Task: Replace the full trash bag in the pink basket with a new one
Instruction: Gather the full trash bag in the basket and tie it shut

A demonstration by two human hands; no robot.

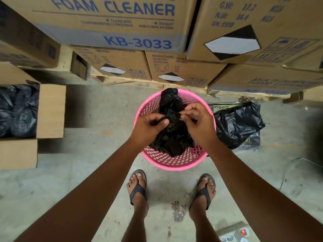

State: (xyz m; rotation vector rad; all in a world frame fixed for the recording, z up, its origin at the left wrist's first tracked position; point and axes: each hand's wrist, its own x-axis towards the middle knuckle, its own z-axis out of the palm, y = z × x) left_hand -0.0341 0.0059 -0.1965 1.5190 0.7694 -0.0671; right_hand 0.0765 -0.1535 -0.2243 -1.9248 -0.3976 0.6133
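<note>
**Black bag held over pink basket, both hands**

Item: one black plastic bag (172,135), crumpled and still partly folded, held above the pink basket (174,163). Its lower end hung down inside the basket's mesh wall; its upper end stood up past the far rim.

Left hand (150,125): closed on the bag's left edge. The thumb lay across the front of the plastic, with the fingers (158,120) curled behind it, so the film sat pinched between them.

Right hand (197,119): closed on the bag's right edge, just beside the left hand. Fingertips (185,116) nipped a small fold of plastic near the bag's middle. The two hands were close together but apart, with bag between them.

Basket: round, pink, openwork, standing on the concrete floor (97,109) in front of the person's sandalled feet (138,187).

Also present: a loose heap of black plastic bags (237,124) on the floor, just beside the basket on its right; an open cardboard carton (50,110) holding more black plastic at far left; stacked boxes (122,23) printed "FOAM CLEANER" behind the basket; a power strip (234,233) with a lit red switch at lower right.
</note>
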